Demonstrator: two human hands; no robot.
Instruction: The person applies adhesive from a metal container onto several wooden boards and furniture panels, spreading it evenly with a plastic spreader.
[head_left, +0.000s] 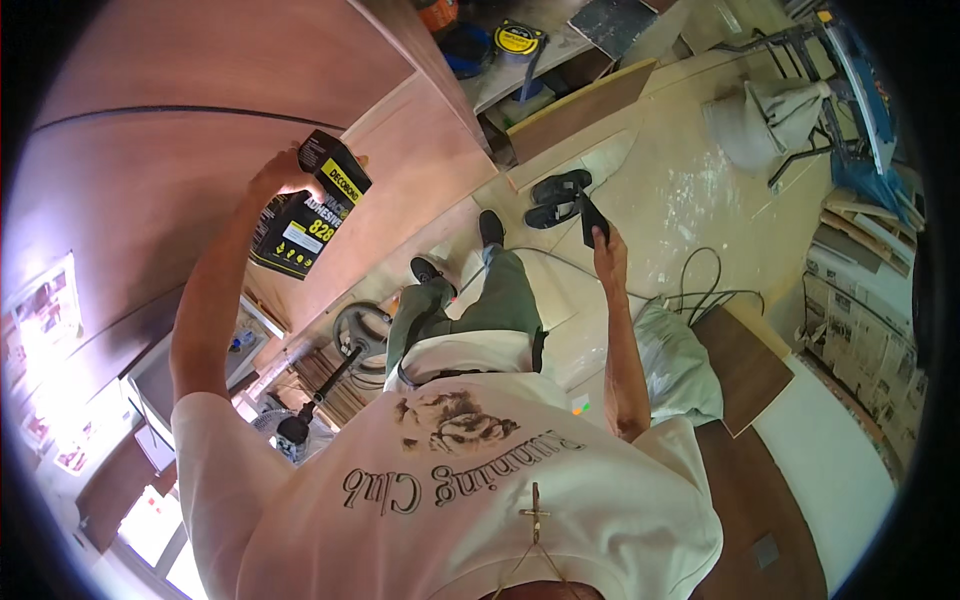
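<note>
My left hand (285,175) grips a black adhesive container (300,235) with a yellow and white label, held against or just in front of the pinkish plywood surface (420,130). I cannot tell whether the container touches the plywood. My right hand (608,255) is closed on a thin, flat black object (590,220), which I cannot identify, out to the right of my legs. In the view, this object appears beside a pair of black shoes (560,200) on the floor.
A shelf at the top holds a yellow tape measure (519,38). Cables (700,255) lie on the pale floor near a cloth sack (675,370) and a brown board (730,355). A wheel-like black object (355,330) is left of my feet. Folded metal frames (820,110) stand at upper right.
</note>
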